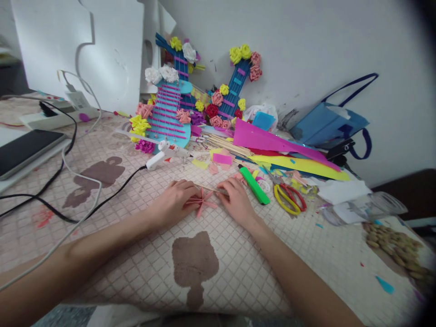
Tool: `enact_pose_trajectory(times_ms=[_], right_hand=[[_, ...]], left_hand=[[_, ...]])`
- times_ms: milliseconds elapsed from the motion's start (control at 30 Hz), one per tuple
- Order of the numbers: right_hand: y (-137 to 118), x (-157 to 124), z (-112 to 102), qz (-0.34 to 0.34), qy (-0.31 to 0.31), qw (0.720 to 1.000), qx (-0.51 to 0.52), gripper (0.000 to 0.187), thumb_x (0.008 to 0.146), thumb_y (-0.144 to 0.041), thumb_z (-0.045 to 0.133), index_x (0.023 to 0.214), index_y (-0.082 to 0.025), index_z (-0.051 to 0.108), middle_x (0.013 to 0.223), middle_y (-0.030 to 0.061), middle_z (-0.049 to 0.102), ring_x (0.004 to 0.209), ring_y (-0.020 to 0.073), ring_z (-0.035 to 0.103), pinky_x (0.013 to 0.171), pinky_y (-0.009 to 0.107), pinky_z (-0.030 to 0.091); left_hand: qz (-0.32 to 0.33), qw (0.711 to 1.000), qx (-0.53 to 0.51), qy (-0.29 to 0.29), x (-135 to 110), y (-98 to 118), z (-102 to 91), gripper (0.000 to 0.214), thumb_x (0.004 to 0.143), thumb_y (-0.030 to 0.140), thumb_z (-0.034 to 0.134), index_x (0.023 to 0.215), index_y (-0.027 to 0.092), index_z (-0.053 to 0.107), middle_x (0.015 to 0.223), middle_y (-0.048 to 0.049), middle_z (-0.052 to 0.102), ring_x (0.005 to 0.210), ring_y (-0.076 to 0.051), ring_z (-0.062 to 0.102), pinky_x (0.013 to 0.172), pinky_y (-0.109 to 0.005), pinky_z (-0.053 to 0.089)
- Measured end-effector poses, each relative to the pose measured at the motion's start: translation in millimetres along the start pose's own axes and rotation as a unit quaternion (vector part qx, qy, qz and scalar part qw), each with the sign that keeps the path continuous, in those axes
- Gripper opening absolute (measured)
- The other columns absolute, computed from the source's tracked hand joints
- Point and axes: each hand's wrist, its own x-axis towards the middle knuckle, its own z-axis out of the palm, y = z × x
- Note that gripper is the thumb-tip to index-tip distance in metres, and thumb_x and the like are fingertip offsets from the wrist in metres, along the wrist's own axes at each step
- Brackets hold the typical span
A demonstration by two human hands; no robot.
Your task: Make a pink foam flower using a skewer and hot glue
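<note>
A pink paper flower cutout (203, 200) with narrow petals lies low over the tablecloth, between my two hands. The fingers of my left hand (175, 200) are closed on its left side. My right hand (236, 200) pinches a thin wooden stick (209, 187), which runs leftward above the cutout toward my left fingertips. Whether the stick touches the paper I cannot tell. A green marker (255, 185) lies just right of my right hand. Beyond my left hand is a white glue gun (161, 156) with a black cord.
Paper-flowered blue guitar shapes (170, 109) lean at the back. Scissors (289, 197), coloured paper sheets (272, 143) and wooden skewers (228, 145) lie to the right. A blue bag (327, 127) stands behind. Cords (98, 204), a phone (29, 150) and a power strip (57, 116) occupy the left.
</note>
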Motion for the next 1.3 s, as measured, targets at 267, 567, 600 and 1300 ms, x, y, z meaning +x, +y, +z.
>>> enact_pose_trajectory(times_ms=[267,567,600,1300], right_hand=[[-3,0,-6,0.010,0.047,0.999,0.026,0.011,0.090,-0.016,0.044,0.082,-0.021,0.050,0.084,0.0050,0.057,0.083,0.0206,0.053,0.077,0.035,0.044],[-39,-16,-12,-0.062,-0.014,0.994,0.092,0.019,0.088,-0.029,0.055,0.106,-0.023,0.055,0.098,0.0045,0.058,0.087,0.0168,0.058,0.071,0.027,0.047],[-41,-14,-10,-0.059,-0.017,0.996,0.067,0.022,0.086,-0.029,0.057,0.108,-0.023,0.055,0.101,0.0052,0.057,0.088,0.0174,0.058,0.069,0.028,0.047],[-31,-1,2,-0.097,-0.090,0.991,-0.022,0.014,0.088,-0.010,0.049,0.087,-0.020,0.058,0.090,0.0035,0.061,0.090,0.0179,0.053,0.074,0.030,0.044]], left_hand=[[0.006,1.000,-0.010,0.016,3,3,-2.3,0.008,0.087,0.018,0.058,0.081,0.017,0.063,0.082,-0.0032,0.063,0.084,-0.018,0.057,0.075,-0.031,0.042],[0.011,0.999,-0.023,0.025,2,-1,2.9,0.010,0.089,0.021,0.056,0.084,0.017,0.064,0.084,-0.0042,0.064,0.083,-0.017,0.057,0.075,-0.030,0.042],[0.014,0.999,-0.024,0.027,2,-3,3.8,0.009,0.089,0.022,0.057,0.085,0.017,0.064,0.086,-0.0045,0.064,0.084,-0.017,0.058,0.076,-0.030,0.042],[0.039,0.999,0.018,0.006,5,8,-0.9,0.017,0.092,0.019,0.049,0.078,0.017,0.059,0.080,-0.0014,0.061,0.081,-0.015,0.055,0.078,-0.031,0.037]])
